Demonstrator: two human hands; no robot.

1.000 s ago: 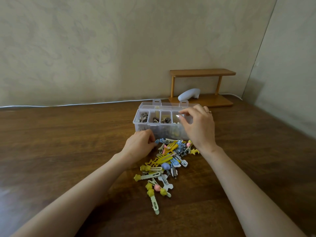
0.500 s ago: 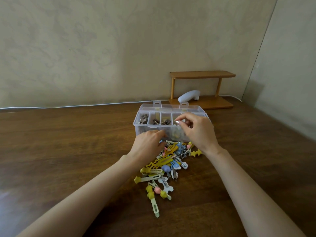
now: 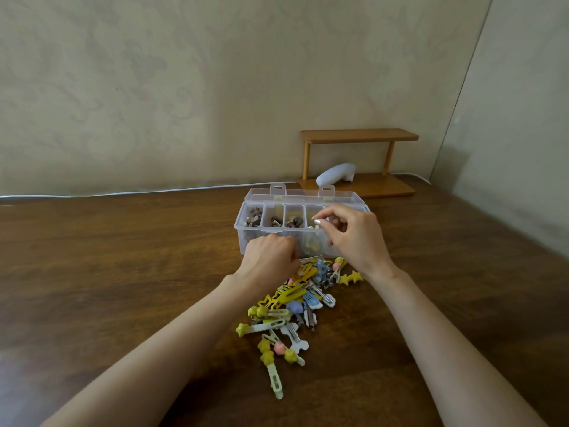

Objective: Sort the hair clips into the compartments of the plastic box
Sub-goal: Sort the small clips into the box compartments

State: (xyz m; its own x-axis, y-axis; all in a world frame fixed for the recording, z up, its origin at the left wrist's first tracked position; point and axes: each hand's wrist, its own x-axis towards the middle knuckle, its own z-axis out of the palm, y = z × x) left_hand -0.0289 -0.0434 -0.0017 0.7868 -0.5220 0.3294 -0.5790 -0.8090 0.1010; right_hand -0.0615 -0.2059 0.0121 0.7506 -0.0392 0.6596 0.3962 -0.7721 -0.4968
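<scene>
My right hand [image 3: 354,238] hovers over the box [image 3: 300,223], fingers [image 3: 318,222] pinched above its fourth compartment from the left; whether they grip a clip I cannot tell. The left hand [image 3: 271,257] sits curled just in front of the box, touching a silver clip [image 3: 309,259] lying crosswise. The pile [image 3: 292,306] trails away from the box, nearer the left hand.
</scene>
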